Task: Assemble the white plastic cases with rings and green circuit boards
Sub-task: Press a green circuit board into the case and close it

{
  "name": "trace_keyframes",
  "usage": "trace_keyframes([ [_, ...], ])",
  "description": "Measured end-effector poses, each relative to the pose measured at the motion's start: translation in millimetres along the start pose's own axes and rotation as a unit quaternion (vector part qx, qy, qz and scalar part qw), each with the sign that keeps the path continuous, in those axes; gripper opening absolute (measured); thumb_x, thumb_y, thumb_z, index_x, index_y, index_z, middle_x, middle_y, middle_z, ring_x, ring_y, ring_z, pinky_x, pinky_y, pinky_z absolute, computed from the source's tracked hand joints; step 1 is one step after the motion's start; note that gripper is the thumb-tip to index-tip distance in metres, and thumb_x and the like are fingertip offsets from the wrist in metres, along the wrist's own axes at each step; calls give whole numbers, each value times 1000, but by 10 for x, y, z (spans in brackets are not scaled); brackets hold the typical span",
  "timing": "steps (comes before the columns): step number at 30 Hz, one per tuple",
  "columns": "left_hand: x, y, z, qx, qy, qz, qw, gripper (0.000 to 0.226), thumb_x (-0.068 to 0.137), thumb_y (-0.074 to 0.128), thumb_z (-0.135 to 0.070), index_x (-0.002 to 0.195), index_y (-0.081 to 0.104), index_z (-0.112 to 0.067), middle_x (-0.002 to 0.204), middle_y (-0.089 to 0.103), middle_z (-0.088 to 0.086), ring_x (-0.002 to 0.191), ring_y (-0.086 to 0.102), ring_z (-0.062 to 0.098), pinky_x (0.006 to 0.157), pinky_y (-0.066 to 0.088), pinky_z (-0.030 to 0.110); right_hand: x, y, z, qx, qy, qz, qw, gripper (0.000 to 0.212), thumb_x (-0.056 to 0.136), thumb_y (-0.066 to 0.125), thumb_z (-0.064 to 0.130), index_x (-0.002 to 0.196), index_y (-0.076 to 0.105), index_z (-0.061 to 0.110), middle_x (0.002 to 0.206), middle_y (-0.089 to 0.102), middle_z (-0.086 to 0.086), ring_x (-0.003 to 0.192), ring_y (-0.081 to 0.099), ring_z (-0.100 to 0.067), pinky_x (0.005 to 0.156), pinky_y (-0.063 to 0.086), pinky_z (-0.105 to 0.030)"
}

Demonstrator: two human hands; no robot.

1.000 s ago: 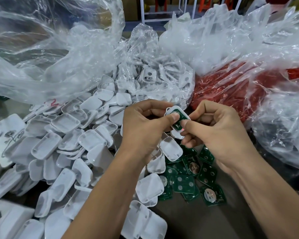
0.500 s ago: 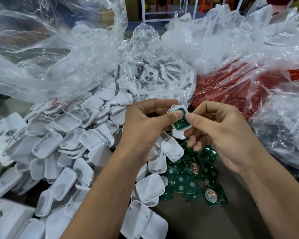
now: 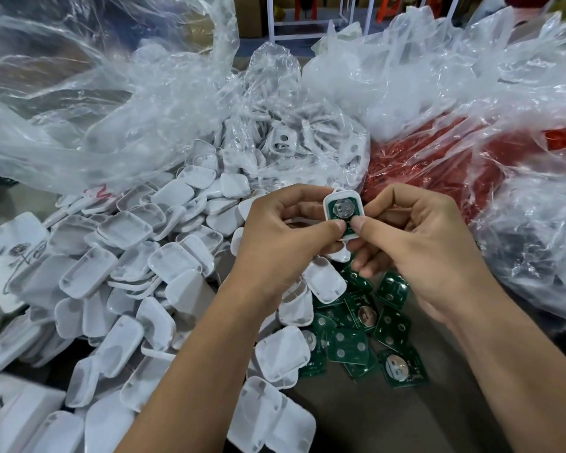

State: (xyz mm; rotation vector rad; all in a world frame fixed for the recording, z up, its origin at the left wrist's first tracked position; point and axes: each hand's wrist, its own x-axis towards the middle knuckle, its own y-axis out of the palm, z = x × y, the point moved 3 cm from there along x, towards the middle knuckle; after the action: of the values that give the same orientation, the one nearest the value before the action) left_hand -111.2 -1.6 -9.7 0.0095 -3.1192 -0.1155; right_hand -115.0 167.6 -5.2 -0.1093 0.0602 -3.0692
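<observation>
Two hands [image 3: 350, 243] pinch one white case [image 3: 343, 213] holding one green board [image 3: 343, 209].

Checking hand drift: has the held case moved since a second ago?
Yes. The case, pinched by the left hand and right hand, has risen slightly toward the red bag, away from the loose boards.
</observation>
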Motion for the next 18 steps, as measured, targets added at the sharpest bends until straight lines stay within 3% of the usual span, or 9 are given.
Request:
trace_keyframes([
  [8, 20, 24, 35, 5, 10, -32, 999, 25, 80, 74, 9, 94, 78, -12, 80, 71, 12, 63, 65, 18, 50, 49, 23, -6, 22, -29, -24, 3, 12, 1000, 10, 94, 69, -6, 87, 65, 0, 68, 73, -20, 50, 70, -35, 45, 55, -30],
  [14, 11, 26, 32, 1, 5, -30, 1000, 26, 70, 75, -3, 95, 77, -11, 82, 71, 12, 67, 67, 18, 55, 52, 26, -15, 31, -28, -40, -7, 11, 999, 11, 94, 69, -6, 86, 65, 0, 67, 72, -19, 49, 70, -35, 45, 55, -31],
  [18, 9, 16, 24, -1, 4, -28, 1000, 24, 79, 75, 9, 94, 76, -9, 83, 69, 11, 67, 66, 17, 56, 52, 27, -17, 44, -14, -43, -12, 8, 999, 12, 93, 70, -7, 85, 64, 0, 66, 72, -19, 48, 69, -34, 45, 55, -31],
])
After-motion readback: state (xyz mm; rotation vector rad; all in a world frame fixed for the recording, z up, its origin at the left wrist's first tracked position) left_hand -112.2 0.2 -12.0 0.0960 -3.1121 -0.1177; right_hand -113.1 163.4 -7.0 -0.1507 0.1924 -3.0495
